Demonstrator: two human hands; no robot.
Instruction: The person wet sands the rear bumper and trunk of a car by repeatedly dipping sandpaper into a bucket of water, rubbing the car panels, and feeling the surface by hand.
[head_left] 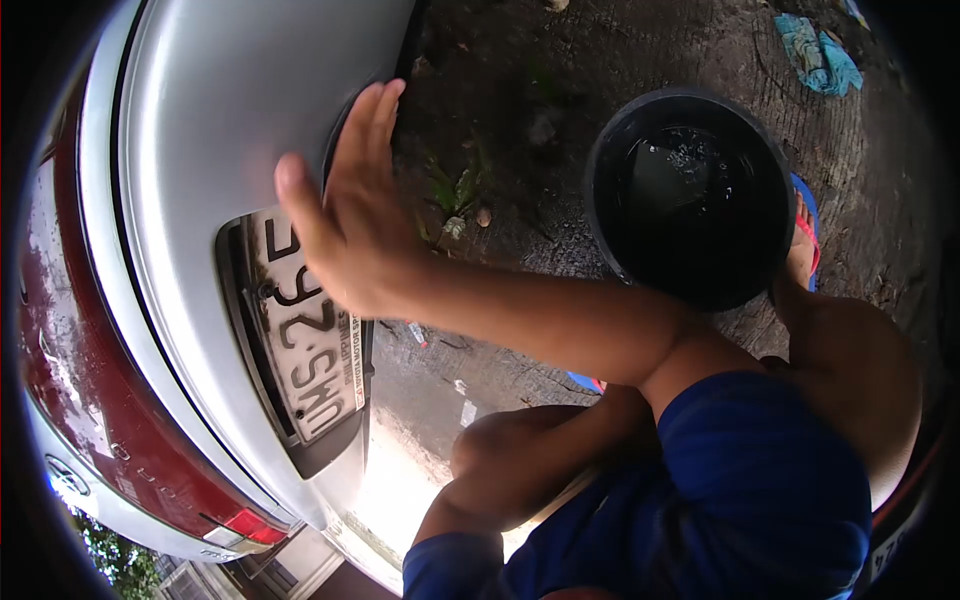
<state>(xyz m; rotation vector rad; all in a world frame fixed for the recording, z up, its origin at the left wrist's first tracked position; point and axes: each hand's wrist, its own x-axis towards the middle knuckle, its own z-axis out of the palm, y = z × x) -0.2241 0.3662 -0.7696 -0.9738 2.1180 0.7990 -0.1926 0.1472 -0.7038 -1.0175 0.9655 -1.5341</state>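
- so the car (pixel 230 90) is the thing being handled here; its silver rear end fills the left side of the view, and its lower edge runs down past the middle
- right hand (pixel 362 225) looks laid against that rear panel near the lower edge, just above one end of the number plate (pixel 300 345) and covering a bit of it; fingers stretched out and together, thumb spread away, nothing clenched; palm faces the car so I can't see if anything's under it
- my guess on the flat hand: it follows the smooth panel better than a fist would
- left forearm (pixel 570 455) is folded across the lap, behind the right arm; the left hand itself is hidden, so no clue what its fingers are doing
- black bucket (pixel 622 205) stands upright on the concrete ground (pixel 845 140), off the car's lower edge and just beside a foot (pixel 800 250) in a flip-flop; there's water (pixel 680 170) in it; parked there, I reckon, because it's easy to reach while crouching
- blue cloth (pixel 818 60) lies crumpled toward the ground's far right corner, well apart from both car and bucket; looks dropped there to stay out of the way, imo
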